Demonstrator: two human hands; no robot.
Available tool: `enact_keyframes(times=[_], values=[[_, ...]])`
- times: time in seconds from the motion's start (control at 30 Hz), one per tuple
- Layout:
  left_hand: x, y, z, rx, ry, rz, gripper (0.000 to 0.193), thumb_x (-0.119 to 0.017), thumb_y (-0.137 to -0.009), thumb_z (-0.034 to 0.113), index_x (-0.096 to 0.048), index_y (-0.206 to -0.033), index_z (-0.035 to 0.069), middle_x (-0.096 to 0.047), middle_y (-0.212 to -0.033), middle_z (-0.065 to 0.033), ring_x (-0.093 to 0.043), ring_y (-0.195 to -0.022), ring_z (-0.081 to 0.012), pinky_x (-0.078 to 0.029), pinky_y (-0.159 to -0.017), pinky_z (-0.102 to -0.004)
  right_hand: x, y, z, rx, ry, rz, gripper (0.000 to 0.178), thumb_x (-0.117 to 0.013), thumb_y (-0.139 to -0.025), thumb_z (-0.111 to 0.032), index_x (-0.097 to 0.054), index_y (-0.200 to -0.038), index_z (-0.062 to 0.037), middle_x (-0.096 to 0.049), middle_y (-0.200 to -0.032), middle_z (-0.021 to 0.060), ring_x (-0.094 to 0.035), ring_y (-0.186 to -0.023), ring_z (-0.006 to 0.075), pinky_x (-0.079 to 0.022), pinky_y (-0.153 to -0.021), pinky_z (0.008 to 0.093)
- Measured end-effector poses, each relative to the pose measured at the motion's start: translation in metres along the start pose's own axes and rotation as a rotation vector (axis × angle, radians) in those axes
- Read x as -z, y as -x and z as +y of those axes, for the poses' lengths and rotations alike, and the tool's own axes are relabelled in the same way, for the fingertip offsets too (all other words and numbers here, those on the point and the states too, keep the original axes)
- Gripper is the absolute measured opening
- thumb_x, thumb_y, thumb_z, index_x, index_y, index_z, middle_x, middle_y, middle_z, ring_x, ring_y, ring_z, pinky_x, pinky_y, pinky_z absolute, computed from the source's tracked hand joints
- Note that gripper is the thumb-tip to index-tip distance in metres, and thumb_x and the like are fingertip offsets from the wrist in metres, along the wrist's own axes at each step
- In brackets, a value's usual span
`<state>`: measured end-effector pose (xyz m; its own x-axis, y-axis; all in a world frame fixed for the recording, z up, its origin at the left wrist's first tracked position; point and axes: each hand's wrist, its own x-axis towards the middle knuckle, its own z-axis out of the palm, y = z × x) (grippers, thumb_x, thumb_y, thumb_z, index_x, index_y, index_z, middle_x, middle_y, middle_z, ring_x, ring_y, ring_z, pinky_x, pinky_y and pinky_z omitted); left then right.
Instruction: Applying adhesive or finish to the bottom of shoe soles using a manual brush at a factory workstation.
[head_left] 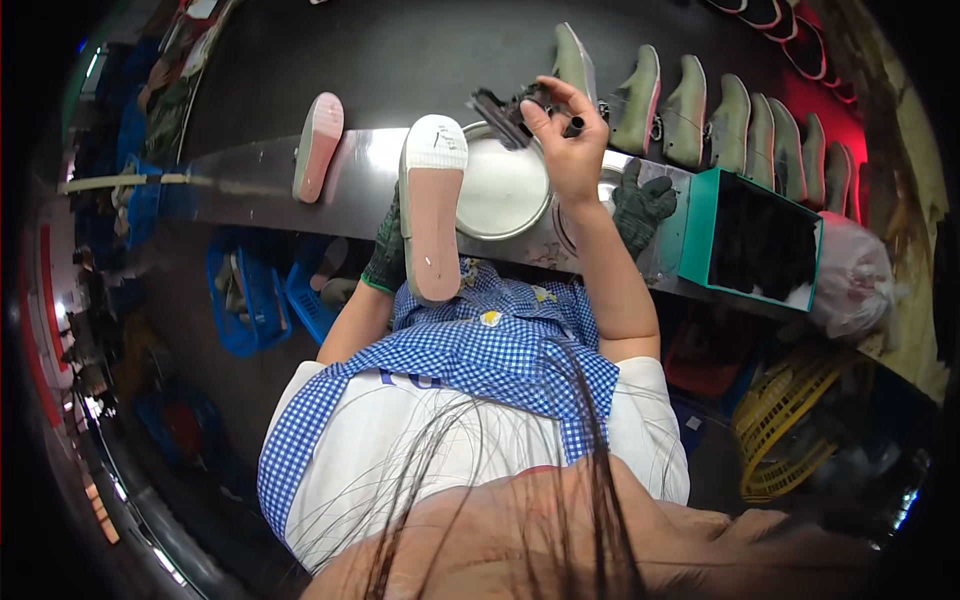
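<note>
In a dark green knit glove, my left hand (pixel 387 250) is closed on a shoe (pixel 436 215), its fingers mostly hidden behind it. The shoe's sole is turned up, pink along the heel and middle and white at the toe, with dark pen marks. My bare right hand (pixel 570 135) pinches a small black tool (pixel 508 115) with a long ridged head; its exact kind is unclear. Below the tool lies a round pan (pixel 505 190) with whitish contents and a metal rim. An empty dark glove (pixel 643 208) rests right of my right forearm.
Several olive-green shoes (pixel 686 110) stand in a row along the dark work surface (pixel 400 60). Another shoe (pixel 319 148) lies sole up at left. A teal box (pixel 700 230) with black contents and a plastic bag (pixel 852 275) sit at right. Blue baskets (pixel 240 335) and a yellow basket (pixel 785 425) are lower down.
</note>
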<state>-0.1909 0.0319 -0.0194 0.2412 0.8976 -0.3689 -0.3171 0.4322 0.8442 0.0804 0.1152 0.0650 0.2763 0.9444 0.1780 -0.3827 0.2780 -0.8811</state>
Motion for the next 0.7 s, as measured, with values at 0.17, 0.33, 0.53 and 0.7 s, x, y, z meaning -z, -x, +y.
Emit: enact_keyframes(times=[0.17, 0.33, 0.53, 0.7], values=[[0.008, 0.005, -0.001, 0.026, 0.437, -0.038, 0.041, -0.047, -0.1, 0.025, -0.044, -0.136, 0.007, -0.061, -0.12, -0.0111, -0.065, -0.098, -0.0215, -0.057, -0.081, -0.0311, 0.011, 0.019, 0.027, 0.201, 0.901, -0.315, 0.036, -0.075, -0.074, -0.013, -0.064, -0.107, -0.0048, -0.067, -0.095, 0.0059, -0.064, -0.069, 0.0166, -0.05, -0.062, 0.0257], [0.015, 0.006, -0.006, 0.091, 0.42, 0.078, 0.041, -0.049, -0.1, 0.026, -0.043, -0.137, 0.011, -0.059, -0.124, -0.0096, -0.06, -0.104, -0.016, -0.055, -0.086, -0.0275, 0.015, 0.035, 0.04, 0.285, 1.218, -0.426, 0.036, -0.076, -0.07, -0.018, -0.066, -0.103, -0.0062, -0.069, -0.092, 0.0055, -0.065, -0.072, 0.0174, -0.05, -0.062, 0.0267], [0.015, -0.003, -0.022, -0.209, -0.193, 0.174, 0.038, -0.047, -0.1, 0.028, -0.045, -0.135, 0.01, -0.06, -0.121, -0.0085, -0.06, -0.101, -0.0144, -0.055, -0.086, -0.0265, 0.011, 0.034, 0.027, 0.298, 1.088, -0.398, 0.034, -0.075, -0.071, -0.013, -0.067, -0.104, -0.0062, -0.069, -0.093, 0.0059, -0.064, -0.071, 0.0173, -0.049, -0.062, 0.0265], [0.001, -0.004, 0.0, -0.056, -0.098, 0.054, 0.037, -0.047, -0.1, 0.026, -0.045, -0.134, 0.011, -0.06, -0.121, -0.0086, -0.06, -0.1, -0.014, -0.054, -0.086, -0.026, -0.018, 0.017, -0.012, 0.233, 0.772, -0.332, 0.034, -0.075, -0.073, -0.01, -0.067, -0.105, -0.0047, -0.069, -0.093, 0.0066, -0.062, -0.072, 0.0161, -0.047, -0.061, 0.0243]])
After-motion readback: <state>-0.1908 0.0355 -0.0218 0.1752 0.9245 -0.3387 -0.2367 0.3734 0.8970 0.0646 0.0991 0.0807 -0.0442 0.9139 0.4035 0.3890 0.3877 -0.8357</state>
